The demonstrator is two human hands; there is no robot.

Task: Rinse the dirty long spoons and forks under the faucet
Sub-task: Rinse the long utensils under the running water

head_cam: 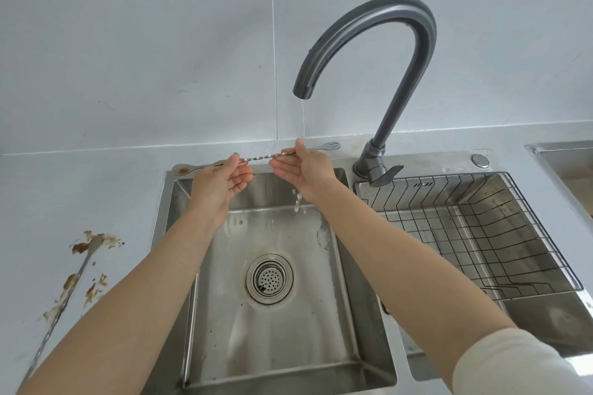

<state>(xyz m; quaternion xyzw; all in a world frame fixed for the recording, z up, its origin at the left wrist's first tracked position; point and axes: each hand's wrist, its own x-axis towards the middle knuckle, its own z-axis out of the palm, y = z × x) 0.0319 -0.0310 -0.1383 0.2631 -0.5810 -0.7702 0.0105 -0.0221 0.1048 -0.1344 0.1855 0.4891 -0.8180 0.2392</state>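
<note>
Over the steel sink (369, 359), our left hand (215, 185) and right hand (306, 170) pinch a twisted silver spoon-fork stirrer (260, 157) under the grey gooseneck faucet (378, 51)'s thin stream.

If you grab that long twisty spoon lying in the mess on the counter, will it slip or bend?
The dirty spoon looks like thin metal, so it probably stays stiff, maybe flexing slightly. Brown sauce smeared along it on the counter could make it slippery. Its twisted stem should help fingers grip.

Wire rack (481, 234) in right basin; strainer (269, 279).
</note>
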